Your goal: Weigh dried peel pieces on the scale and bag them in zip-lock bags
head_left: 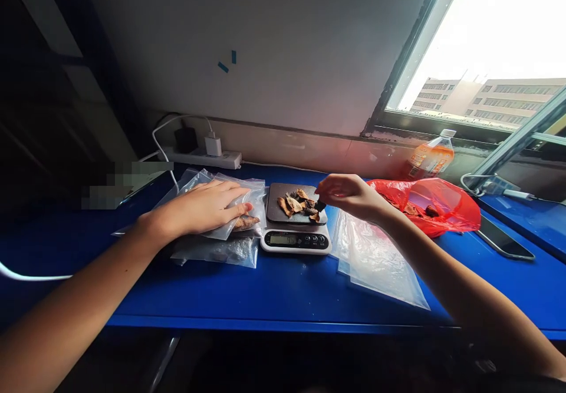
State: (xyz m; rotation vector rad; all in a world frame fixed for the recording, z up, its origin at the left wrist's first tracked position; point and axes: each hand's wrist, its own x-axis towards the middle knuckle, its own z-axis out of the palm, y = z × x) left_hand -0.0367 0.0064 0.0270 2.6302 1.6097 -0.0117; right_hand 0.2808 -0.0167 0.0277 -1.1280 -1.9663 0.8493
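Note:
My left hand [212, 205] lies flat with fingers spread on a stack of clear zip bags [221, 250]; a brown dried piece [246, 222] shows inside the top one. My right hand [347, 195] is closed in a pinch over the right side of a digital kitchen scale [295, 242], with a dark dried slice [320, 205] at its fingertips. On the scale's grey platform sits a small heap of brown and pale dried slices [293, 204]. The scale's display is lit, but its digits are too small to read surely.
Flat clear bags [380, 263] lie right of the scale. Behind my right forearm stands a red plastic bag [460, 207] with more dried slices, beside a phone [506, 238]. An orange-labelled bottle [432, 156] is by the window. A power strip [194, 158] with a white charger runs along the wall.

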